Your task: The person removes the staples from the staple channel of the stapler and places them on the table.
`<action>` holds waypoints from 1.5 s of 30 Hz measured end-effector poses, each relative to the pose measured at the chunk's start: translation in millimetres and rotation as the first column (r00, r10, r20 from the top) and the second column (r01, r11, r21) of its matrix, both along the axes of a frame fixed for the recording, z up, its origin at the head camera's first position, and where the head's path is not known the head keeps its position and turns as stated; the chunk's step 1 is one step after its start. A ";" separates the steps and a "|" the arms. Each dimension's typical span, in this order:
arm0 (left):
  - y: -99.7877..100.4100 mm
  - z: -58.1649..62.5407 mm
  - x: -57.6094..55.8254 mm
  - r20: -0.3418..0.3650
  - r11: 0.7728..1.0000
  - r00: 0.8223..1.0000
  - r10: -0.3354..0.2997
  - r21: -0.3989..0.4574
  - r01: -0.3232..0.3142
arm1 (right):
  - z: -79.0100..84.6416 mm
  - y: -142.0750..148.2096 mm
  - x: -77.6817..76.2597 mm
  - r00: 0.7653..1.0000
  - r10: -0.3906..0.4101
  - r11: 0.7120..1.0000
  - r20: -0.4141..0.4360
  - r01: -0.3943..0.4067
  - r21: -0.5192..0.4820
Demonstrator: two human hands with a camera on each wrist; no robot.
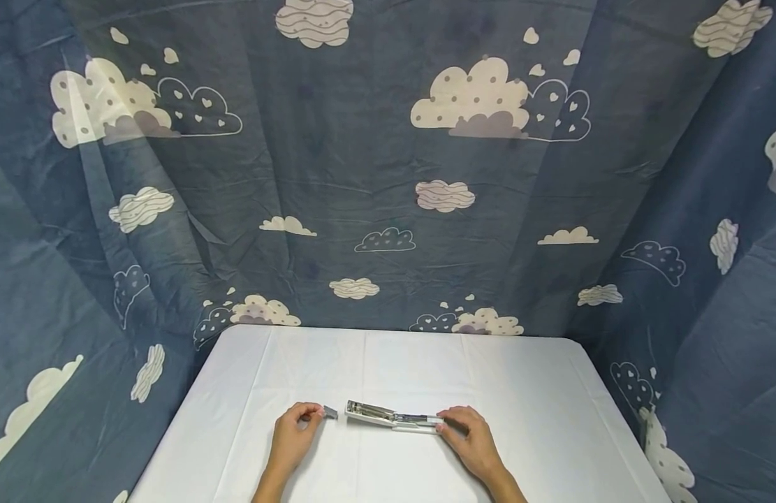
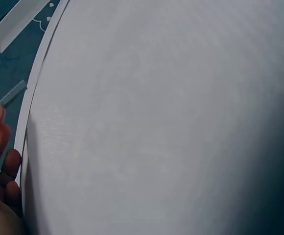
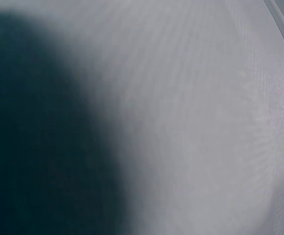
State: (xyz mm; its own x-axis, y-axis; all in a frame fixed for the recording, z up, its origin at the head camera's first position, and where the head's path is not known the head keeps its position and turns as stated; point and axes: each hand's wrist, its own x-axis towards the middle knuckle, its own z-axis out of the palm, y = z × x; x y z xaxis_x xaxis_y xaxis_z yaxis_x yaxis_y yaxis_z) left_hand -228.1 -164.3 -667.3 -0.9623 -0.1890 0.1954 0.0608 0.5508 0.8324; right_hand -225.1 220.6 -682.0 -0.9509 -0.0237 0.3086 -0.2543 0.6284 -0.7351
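Note:
My left hand (image 1: pixel 293 434) pinches a short grey strip of staples (image 1: pixel 330 413) between thumb and fingertips, its free end pointing right. To the right of the strip, across a small gap, lies a white stapler (image 1: pixel 370 416) opened out long, with its metal inside showing. My right hand (image 1: pixel 472 439) grips the stapler's right end between thumb and fingers. The left wrist view shows the staple strip (image 2: pixel 13 93) sticking out from the fingertips, with the stapler's white end (image 2: pixel 17 27) beyond it. The right hand is out of sight in the right wrist view.
A white table (image 1: pixel 513 377) with faint fold lines in its cover lies under both hands. Dark blue curtain (image 1: pixel 337 154) with a cloud print hangs behind the table and along its left and right sides.

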 end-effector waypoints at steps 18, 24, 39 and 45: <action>-10.7 1.5 -3.1 -0.015 0.966 0.997 -0.076 -0.248 0.070 | 1.0 -0.6 1.4 1.000 0.000 1.000 -0.006 0.000 -0.006; -9.6 3.9 -1.9 -0.008 0.961 0.998 -0.063 -0.269 0.058 | 0.9 0.0 2.1 1.000 0.011 1.000 -0.012 -0.011 -0.021; -7.3 10.0 2.8 0.044 0.956 0.998 -0.052 -0.286 0.062 | 1.7 1.2 3.6 0.998 0.010 1.000 0.056 -0.009 -0.008; -6.5 16.2 4.0 0.068 0.955 0.996 -0.051 -0.287 0.068 | 4.1 1.1 3.0 0.998 0.002 1.000 0.064 -0.002 -0.005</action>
